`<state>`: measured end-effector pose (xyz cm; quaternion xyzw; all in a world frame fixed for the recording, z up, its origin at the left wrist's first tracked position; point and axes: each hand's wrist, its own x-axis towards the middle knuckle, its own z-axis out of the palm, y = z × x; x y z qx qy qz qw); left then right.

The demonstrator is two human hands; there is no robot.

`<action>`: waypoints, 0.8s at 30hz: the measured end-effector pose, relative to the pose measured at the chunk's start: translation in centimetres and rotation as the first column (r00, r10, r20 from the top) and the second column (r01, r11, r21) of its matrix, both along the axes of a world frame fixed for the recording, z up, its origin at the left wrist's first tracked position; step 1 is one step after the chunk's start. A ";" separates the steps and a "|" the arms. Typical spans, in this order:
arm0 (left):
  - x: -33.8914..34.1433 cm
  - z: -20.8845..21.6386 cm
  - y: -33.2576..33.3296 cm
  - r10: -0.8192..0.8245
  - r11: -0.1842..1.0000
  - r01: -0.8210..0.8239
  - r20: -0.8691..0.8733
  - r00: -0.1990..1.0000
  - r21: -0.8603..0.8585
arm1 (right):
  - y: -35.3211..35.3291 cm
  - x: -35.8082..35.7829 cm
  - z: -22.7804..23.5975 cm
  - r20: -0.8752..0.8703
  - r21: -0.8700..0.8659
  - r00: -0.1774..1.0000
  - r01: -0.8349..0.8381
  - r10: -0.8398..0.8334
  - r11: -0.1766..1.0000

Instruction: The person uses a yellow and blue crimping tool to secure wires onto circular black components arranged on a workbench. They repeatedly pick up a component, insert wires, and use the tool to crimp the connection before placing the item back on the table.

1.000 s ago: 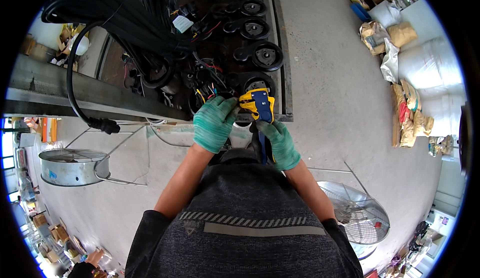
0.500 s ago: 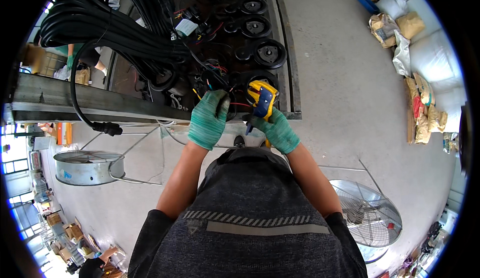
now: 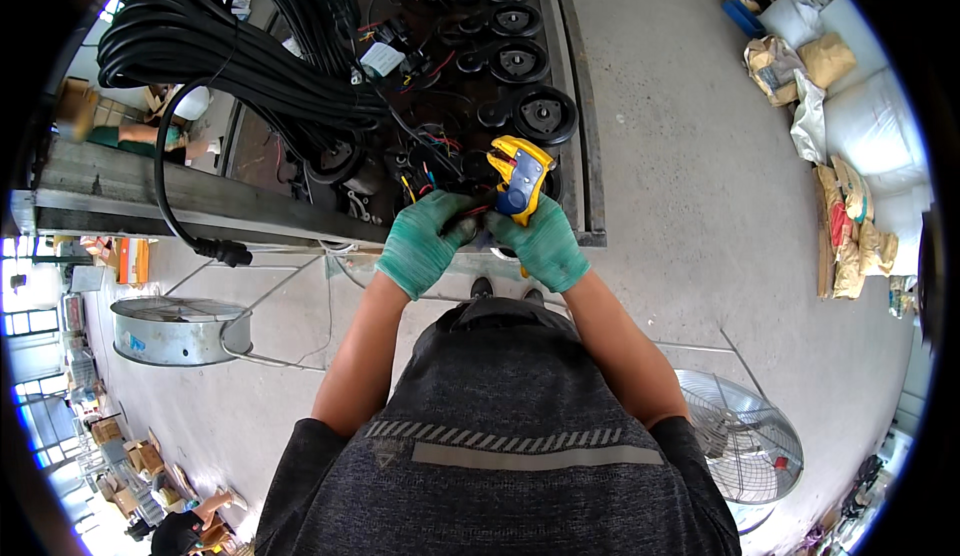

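Observation:
At the bench's near edge, my right hand [image 3: 545, 246], in a green knit glove, is closed around a yellow and blue wire stripper [image 3: 522, 178]. Its jaw end points up and away from me. My left hand [image 3: 425, 244], gloved alike, pinches thin wires [image 3: 470, 214] beside the tool. The two hands nearly meet, and the pinched wire ends are partly hidden by the fingers. Just beyond, more coloured wires [image 3: 432, 178] stick up from a dark part. Round black wheel-like parts [image 3: 543, 114] stand in a row along the bench's right side.
A thick coil of black cable [image 3: 230, 51] lies at the left, its plug [image 3: 222, 252] hanging past the metal bench edge [image 3: 180, 206]. Floor fans stand at left [image 3: 180, 331] and right [image 3: 740, 436]. Sacks [image 3: 850, 216] line the right wall. Other people are in the left background.
My right hand has moved left, toward my left hand, and the wire stripper has turned more upright. My left hand has shifted slightly right and down, its fingers now close to the tool.

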<state>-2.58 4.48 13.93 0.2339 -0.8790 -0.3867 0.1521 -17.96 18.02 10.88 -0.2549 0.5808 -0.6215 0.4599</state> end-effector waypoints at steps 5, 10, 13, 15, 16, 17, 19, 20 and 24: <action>0.4 -0.8 0.1 0.171 0.983 -0.156 -0.160 0.972 0.101 | 3.3 -1.7 1.4 0.324 0.043 0.946 -0.021 0.006 0.999; 0.4 -1.7 0.0 0.198 0.978 -0.177 -0.226 0.954 0.109 | 4.3 -1.0 2.3 0.431 0.091 0.893 -0.184 0.128 0.979; 0.3 -1.4 0.3 0.212 0.964 -0.178 -0.168 0.963 0.198 | 4.0 -0.1 2.1 0.373 0.080 0.910 -0.228 0.183 0.970; 0.2 -1.3 0.2 0.187 0.977 -0.164 -0.177 0.966 0.137 | 3.9 0.0 1.8 0.351 0.092 0.914 -0.252 0.206 0.963; 0.2 -1.3 0.2 0.174 0.982 -0.156 -0.181 0.968 0.106 | 3.8 0.0 1.4 0.346 0.095 0.916 -0.250 0.204 0.964; 0.2 -1.4 0.2 0.168 0.983 -0.152 -0.185 0.968 0.098 | 3.8 -0.1 1.1 0.341 0.098 0.918 -0.249 0.203 0.964; 0.2 -1.4 0.2 0.161 0.986 -0.148 -0.194 0.968 0.081 | 3.8 -0.2 1.0 0.332 0.113 0.921 -0.251 0.202 0.961; 0.2 -1.4 0.2 0.162 0.986 -0.151 -0.184 0.969 0.071 | 3.8 -0.3 1.2 0.329 0.125 0.923 -0.253 0.201 0.959; 0.1 -1.6 0.1 0.157 0.987 -0.149 -0.178 0.972 0.057 | 3.8 -0.4 1.1 0.369 0.146 0.910 -0.259 0.190 0.955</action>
